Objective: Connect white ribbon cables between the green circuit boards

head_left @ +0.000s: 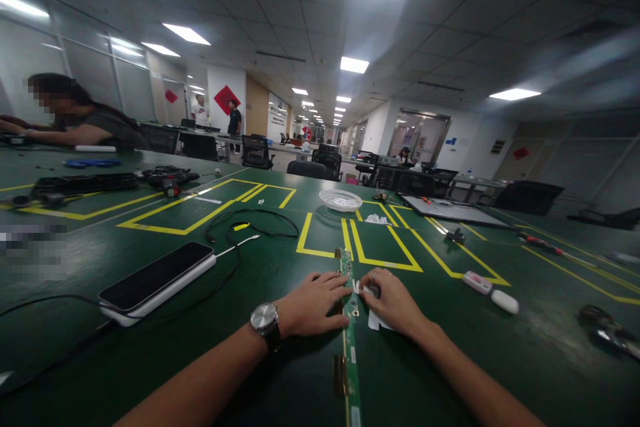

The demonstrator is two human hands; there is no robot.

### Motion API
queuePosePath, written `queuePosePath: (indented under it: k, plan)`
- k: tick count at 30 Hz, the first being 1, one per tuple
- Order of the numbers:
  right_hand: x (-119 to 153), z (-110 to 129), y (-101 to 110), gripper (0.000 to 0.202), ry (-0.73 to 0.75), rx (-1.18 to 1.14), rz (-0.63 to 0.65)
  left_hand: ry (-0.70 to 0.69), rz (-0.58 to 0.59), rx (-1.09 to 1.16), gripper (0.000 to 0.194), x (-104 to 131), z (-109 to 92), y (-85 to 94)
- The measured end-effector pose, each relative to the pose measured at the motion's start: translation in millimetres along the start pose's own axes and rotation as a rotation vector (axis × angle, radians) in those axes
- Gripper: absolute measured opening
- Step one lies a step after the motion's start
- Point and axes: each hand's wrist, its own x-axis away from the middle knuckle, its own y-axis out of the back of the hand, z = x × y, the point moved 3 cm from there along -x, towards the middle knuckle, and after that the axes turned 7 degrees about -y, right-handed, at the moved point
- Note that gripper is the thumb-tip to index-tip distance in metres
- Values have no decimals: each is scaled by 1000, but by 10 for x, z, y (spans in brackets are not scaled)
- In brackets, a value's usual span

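Note:
A long, narrow green circuit board (351, 373) lies lengthwise on the green table, with brown flat connectors along its left edge. My left hand (316, 301), with a watch on the wrist, rests on the board's left side, its fingers spread across it. On the other side, my right hand (389, 297) has its thumb and fingers pinched round a small piece of white tissue at the board's right edge. More white tissue (374, 321) shows beneath the right hand.
A phone (160, 273) on a white block and black cables lie left. A white basket (341, 199) stands ahead. Right are a white case (504, 301), a screwdriver (543, 244) and a flat panel (450, 209). A person (75, 113) leans on the table at far left.

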Motion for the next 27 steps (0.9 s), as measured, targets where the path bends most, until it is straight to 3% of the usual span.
queuePosePath:
  k: [12,27]
  plan:
    - [-66,7,36,10,200,-124,68,-59,53,40,57,3,149,-49]
    - [-60,-30,-34,8,213,-139,45,-66,49,27,58,11,136,-50]
